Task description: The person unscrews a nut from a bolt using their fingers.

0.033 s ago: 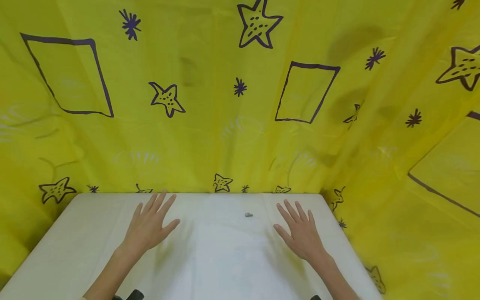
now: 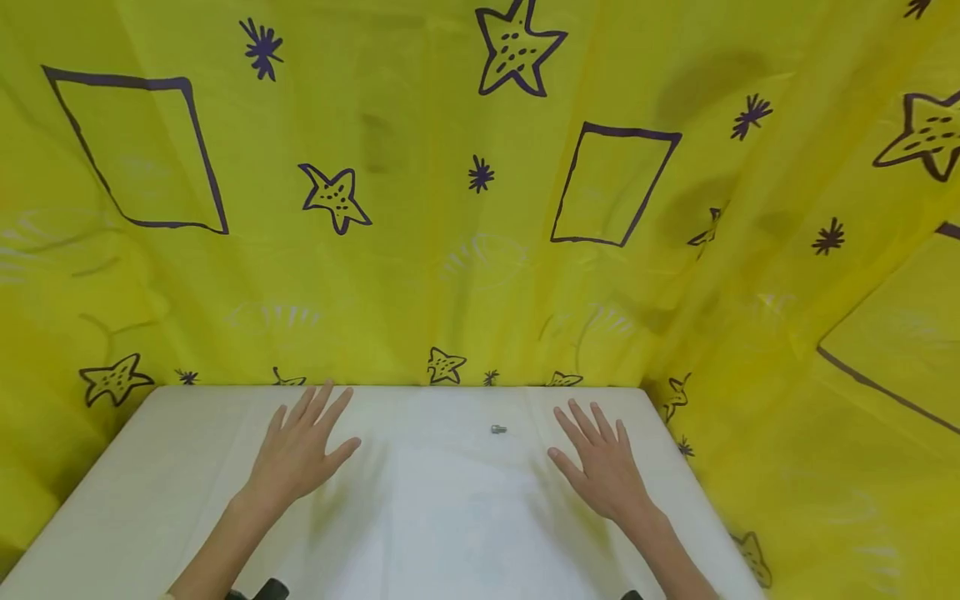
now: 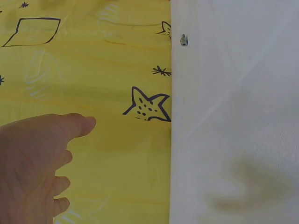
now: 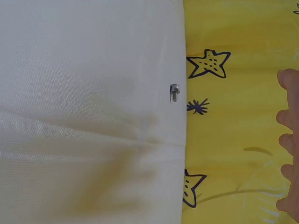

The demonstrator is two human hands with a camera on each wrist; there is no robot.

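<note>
Left hand and right hand hover above the white bench, fingers spread wide; a small metal bolt lies near the far edge, between them, nearer the right.

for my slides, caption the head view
Left hand and right hand, open, above a white table, a small metal bolt lying between them.

No word, number, label or brand can be read in any of the three views. On the yellow cloth there stand only drawings without letters: dotted stars, small spiky bursts and four-sided outlines, all in dark lines. Some pale striped shapes are also on this cloth, too faint to be read as any sign.
</note>
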